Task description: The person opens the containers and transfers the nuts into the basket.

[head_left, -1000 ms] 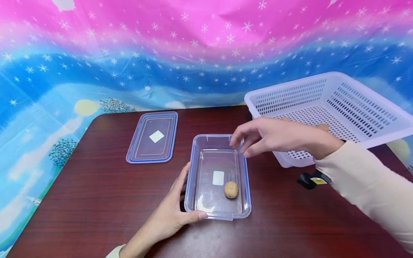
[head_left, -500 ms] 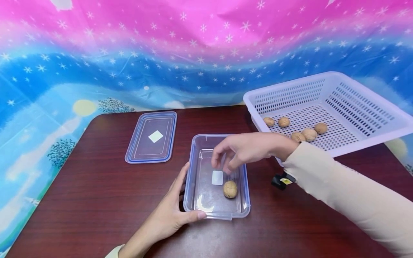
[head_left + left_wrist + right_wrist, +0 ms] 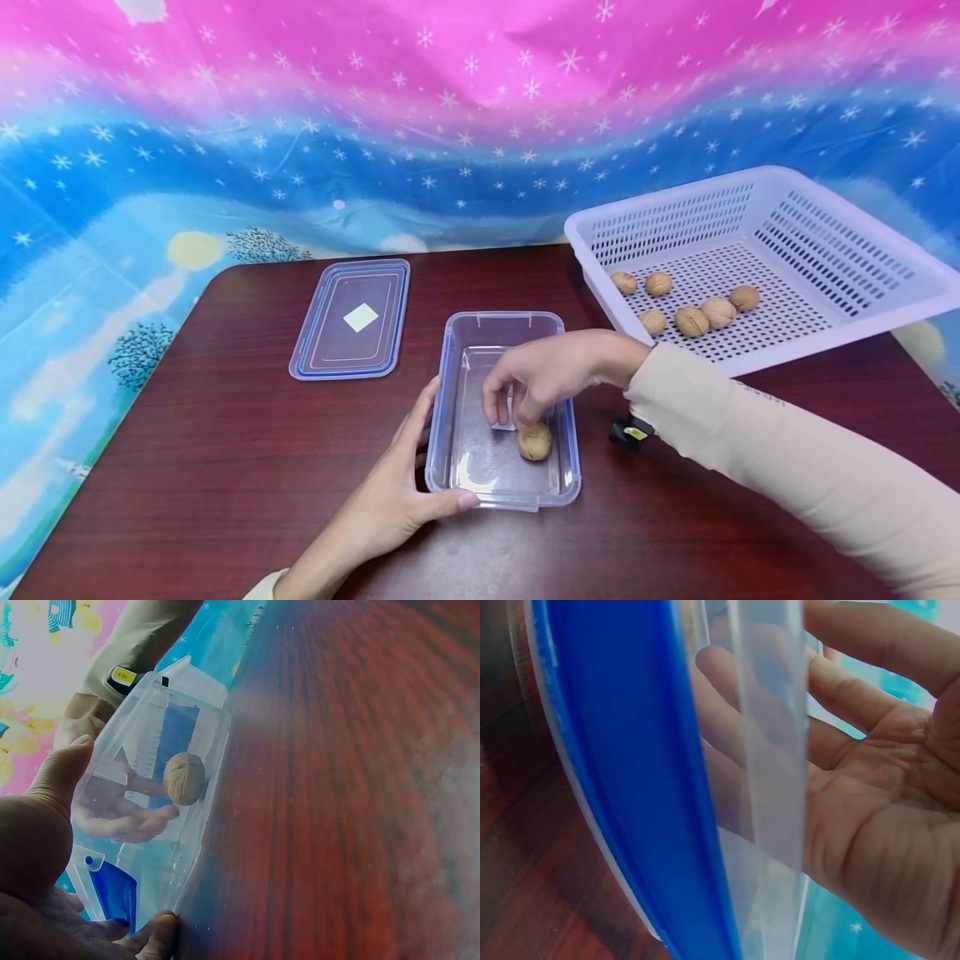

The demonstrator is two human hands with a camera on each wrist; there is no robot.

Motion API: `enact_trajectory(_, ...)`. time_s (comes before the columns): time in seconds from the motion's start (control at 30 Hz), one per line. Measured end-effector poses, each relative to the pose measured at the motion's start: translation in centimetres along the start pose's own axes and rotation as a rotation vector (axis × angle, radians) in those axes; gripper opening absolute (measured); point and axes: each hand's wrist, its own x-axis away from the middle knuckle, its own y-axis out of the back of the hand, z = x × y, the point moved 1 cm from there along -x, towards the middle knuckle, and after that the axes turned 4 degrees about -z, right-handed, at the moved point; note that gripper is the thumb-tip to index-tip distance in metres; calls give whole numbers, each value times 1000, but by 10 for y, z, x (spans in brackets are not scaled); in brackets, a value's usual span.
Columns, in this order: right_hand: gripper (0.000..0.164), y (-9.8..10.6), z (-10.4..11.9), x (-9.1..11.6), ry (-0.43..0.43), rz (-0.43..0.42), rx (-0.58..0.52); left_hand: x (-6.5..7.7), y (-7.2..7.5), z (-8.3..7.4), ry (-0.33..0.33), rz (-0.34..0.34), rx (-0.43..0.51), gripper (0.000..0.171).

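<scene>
A clear plastic food container (image 3: 468,467) with blue side clips stands on the table, a white label on its bottom. One walnut (image 3: 534,442) lies inside, also seen through the wall as a walnut (image 3: 184,778) in the left wrist view. My left hand (image 3: 401,496) grips the container's near left corner, thumb at the front rim and fingers along the side. Reaching down inside, my right hand (image 3: 551,375) has loosely bent, parted fingers, with the tips just beside the walnut. The right wrist view shows the right hand (image 3: 862,765) partly behind the container wall, nothing in its palm.
A white perforated basket (image 3: 810,350) holding several walnuts (image 3: 692,322) stands at the back right. The container's lid (image 3: 352,321) lies flat at the back left of the dark red wooden table (image 3: 225,450). A patterned cloth (image 3: 450,125) hangs behind.
My right hand has moved left and down from beside the basket into the container, bringing its fingertips close to the walnut. My left hand keeps its grip on the container.
</scene>
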Motion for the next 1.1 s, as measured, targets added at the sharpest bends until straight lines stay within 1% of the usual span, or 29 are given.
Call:
enact_trajectory(0.13, 36, -2, -1, -3, -12, 8, 36, 0, 0, 0, 3, -1, -1, 123)
enact_trajectory(0.27, 35, -4, -2, -5, -27, 19, 42, 0, 0, 0, 2, -3, -6, 123)
enact_trajectory(0.37, 33, -7, -3, -7, -59, 31, 0, 0, 1, 0, 2, -4, -15, 123)
enact_trajectory(0.5, 30, -10, -4, -9, -113, 43, -88, 0, 0, 0, 4, -5, -30, 123)
enact_trajectory(0.63, 29, -13, -5, -10, -127, 50, -137, 0, 0, 0, 13, -4, -32, 123)
enact_trajectory(0.87, 28, -17, -7, -10, -124, 55, -173, 0, -1, -1, 31, -2, -29, 123)
enact_trajectory(1.1, 28, -18, -6, -10, -140, 64, -153, 0, 0, -2, 28, 1, -33, 122)
